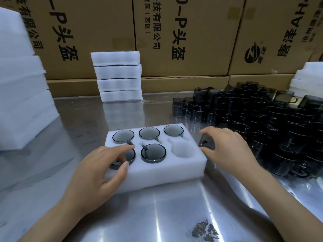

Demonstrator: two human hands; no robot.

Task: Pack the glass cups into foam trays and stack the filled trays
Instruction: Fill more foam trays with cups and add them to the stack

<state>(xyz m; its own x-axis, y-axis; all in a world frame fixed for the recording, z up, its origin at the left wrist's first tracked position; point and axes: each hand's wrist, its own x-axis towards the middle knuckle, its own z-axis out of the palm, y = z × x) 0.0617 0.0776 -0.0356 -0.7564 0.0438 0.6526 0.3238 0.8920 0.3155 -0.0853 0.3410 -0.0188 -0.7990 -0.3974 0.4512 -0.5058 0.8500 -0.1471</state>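
Observation:
A white foam tray (157, 177) lies on the steel table in front of me. Dark glass cups fill its three back pockets and the front middle pocket (153, 153). My left hand (97, 172) curls its fingers and thumb round the cup (130, 155) in the front left pocket. The front right pocket (182, 150) holds nothing. My right hand (225, 151) grips a dark glass cup (207, 143) just off the tray's right edge. A heap of dark glass cups (258, 117) lies to the right.
A stack of filled foam trays (118, 75) stands at the back by the cardboard boxes (183, 37). Tall piles of white foam (19, 84) rise on the left, and more foam (307, 75) sits at the far right. The steel table (166, 215) reflects light.

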